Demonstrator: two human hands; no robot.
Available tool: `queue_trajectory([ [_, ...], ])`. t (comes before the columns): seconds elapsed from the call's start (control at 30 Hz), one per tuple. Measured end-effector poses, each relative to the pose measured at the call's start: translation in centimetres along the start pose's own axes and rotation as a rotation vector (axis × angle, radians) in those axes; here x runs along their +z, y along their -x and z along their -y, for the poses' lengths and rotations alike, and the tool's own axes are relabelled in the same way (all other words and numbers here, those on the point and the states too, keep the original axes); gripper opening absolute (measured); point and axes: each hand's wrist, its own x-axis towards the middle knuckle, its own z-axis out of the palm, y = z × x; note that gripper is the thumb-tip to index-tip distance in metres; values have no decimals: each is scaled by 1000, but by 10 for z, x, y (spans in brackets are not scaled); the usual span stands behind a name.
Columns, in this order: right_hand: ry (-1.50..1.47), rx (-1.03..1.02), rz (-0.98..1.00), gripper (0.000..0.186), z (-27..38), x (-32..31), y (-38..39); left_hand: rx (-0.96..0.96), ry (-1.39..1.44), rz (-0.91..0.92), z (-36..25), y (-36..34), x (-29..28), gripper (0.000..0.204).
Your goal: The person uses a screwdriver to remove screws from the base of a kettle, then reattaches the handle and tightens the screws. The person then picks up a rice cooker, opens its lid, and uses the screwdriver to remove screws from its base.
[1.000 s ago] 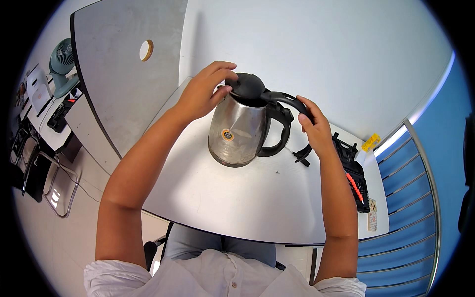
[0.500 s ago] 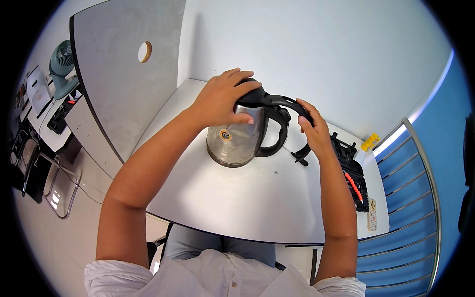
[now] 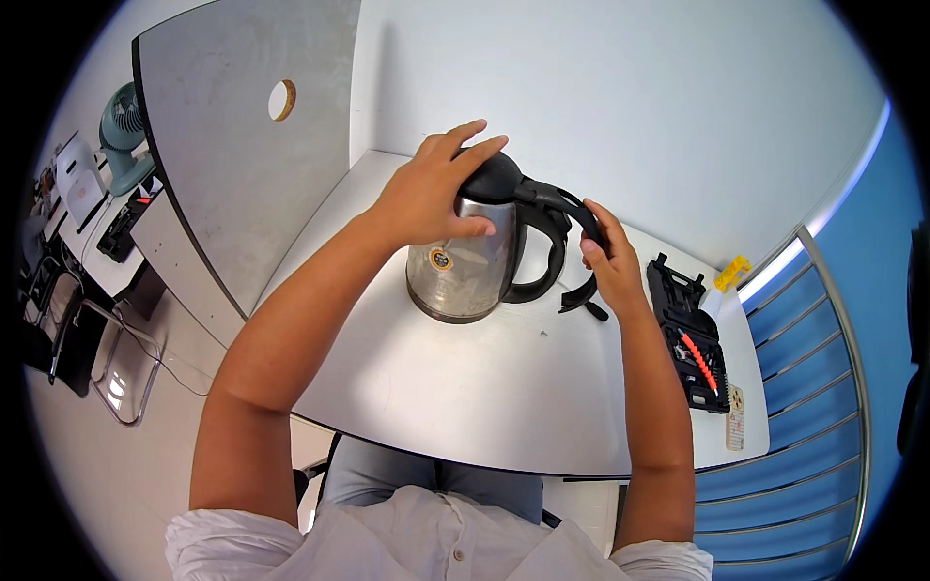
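Observation:
A steel kettle (image 3: 448, 271) with a black lid (image 3: 494, 177) and black handle (image 3: 533, 290) stands upright on the white table (image 3: 426, 387). My left hand (image 3: 436, 194) grips its top, fingers spread over the lid, thumb against the steel body. A curved black piece (image 3: 557, 198) extends from the lid over the handle; my right hand (image 3: 610, 261) has thumb and fingers closed on this piece. A small black tool or part (image 3: 598, 312) lies behind the kettle's handle, near my right hand; I cannot make out what it is.
An open black tool case (image 3: 683, 310), red flexible shaft (image 3: 699, 363), remote (image 3: 734, 421) and yellow object (image 3: 731, 271) sit on the right. A grey partition (image 3: 223, 165) and white wall (image 3: 581, 77) border the table; a steel railing (image 3: 848, 407) stands right. A fan (image 3: 123, 136) is far left.
My left hand has moved right from the lid's left edge onto the kettle's top. The lid now sits lower on the kettle; the black piece and my right hand have dropped slightly.

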Motion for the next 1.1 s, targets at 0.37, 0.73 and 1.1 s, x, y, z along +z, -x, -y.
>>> queue_trajectory([
  [0.37,124,-125,-139,55,-32,32,18,-45,-2,77,1,0,0,80],
  [0.73,-36,-169,-154,77,-57,63,31,-6,16,63,0,1,3,75],
  [1.1,-230,-56,-213,62,-58,82,35,29,-4,-8,5,7,17,75],
])
